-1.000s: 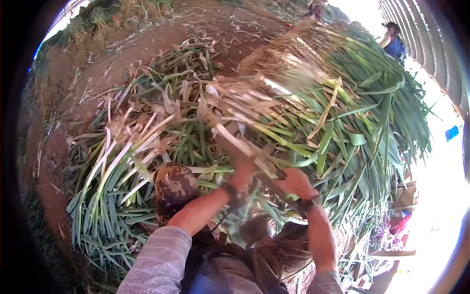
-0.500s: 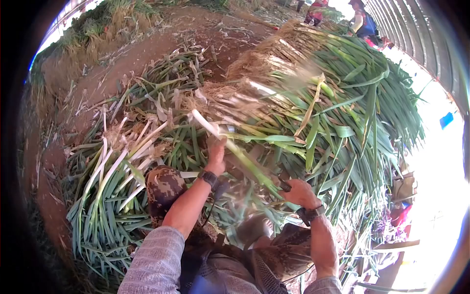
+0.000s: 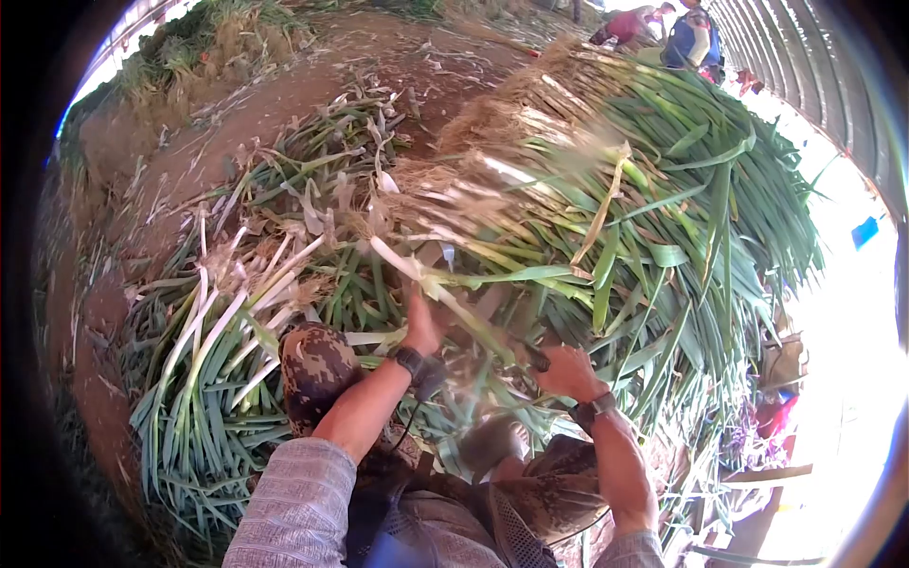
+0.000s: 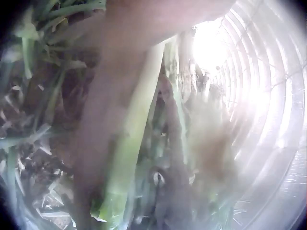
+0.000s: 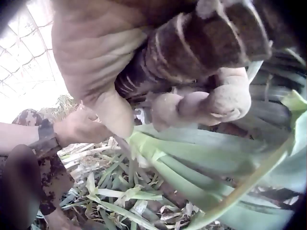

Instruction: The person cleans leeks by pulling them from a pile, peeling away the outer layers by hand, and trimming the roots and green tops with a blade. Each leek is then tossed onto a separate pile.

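My left hand [image 3: 421, 327] grips a leek [image 3: 464, 310] around its pale stem, the white root end pointing up and away to the left. In the left wrist view the stem [image 4: 139, 115] runs down past the blurred hand. My right hand [image 3: 570, 373] curls around a dark, ribbed handle [image 5: 192, 48], which lies across the palm in the right wrist view. There the thumb tip sits right at the leek's leaf base [image 5: 144, 143], with green leaves fanning out beneath the fingers. The handle's far end is hidden.
A big heap of leeks [image 3: 701, 180] lies to the right, roots inward. Trimmed leeks [image 3: 204, 360] are stacked at the left beside my camouflage-covered knee [image 3: 320, 364]. Peeled leaves [image 3: 331, 142] litter the ground ahead. Two people [image 3: 696, 43] are at the back right, near a ribbed wall.
My left hand has shifted left along the leek, and the stem has come out clear of blur. The right hand has moved slightly, still holding the handle. The people behind have shifted left.
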Demonstrator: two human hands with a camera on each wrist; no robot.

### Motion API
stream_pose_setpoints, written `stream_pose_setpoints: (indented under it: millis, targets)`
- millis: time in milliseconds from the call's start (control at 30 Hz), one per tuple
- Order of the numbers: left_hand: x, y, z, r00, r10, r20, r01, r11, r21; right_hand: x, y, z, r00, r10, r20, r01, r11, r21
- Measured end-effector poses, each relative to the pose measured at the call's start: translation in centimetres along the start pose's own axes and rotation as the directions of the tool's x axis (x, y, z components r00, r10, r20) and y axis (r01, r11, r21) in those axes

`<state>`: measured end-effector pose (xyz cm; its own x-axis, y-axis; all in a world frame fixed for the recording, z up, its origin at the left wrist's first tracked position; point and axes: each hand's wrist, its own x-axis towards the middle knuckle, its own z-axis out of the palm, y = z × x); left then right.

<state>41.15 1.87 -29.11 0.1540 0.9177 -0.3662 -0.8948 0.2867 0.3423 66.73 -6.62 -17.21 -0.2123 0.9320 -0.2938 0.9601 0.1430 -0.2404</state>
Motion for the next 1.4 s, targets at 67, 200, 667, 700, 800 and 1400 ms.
stream_pose_setpoints:
  millis: [67,200,667,700,800,1400]
  targets:
    - [-0.5,-0.1,0.1,1.000,-0.002,0.013,0.003,0.999,-0.050,1.2,-0.3,0.4,1.000,-0.023,0.016,0.023,1.000,-0.013]
    - [0.4,-0.9,-2.0,0.998,-0.002,0.061,0.005,0.999,-0.053,3.0,-2.1,0.4,0.999,-0.037,0.039,0.039,0.998,-0.039]
    - [-3.3,-2.2,-4.1,0.988,-0.153,-0.006,0.150,0.955,0.254,5.3,-5.1,0.0,0.991,-0.036,0.129,0.035,0.999,0.007]
    - [-3.6,-2.6,-4.2,0.980,-0.196,-0.035,0.198,0.947,0.253,5.3,-5.1,0.2,0.990,-0.036,0.133,0.036,0.999,0.006]
    - [-4.6,-3.8,-5.5,0.990,-0.134,0.045,0.121,0.969,0.214,5.0,-5.1,1.0,0.982,-0.086,0.165,0.098,0.993,-0.066]
    - [-4.5,-5.2,-9.4,0.964,-0.148,0.219,0.071,0.943,0.324,4.6,-7.5,2.1,0.967,-0.213,0.142,0.227,0.970,-0.090]
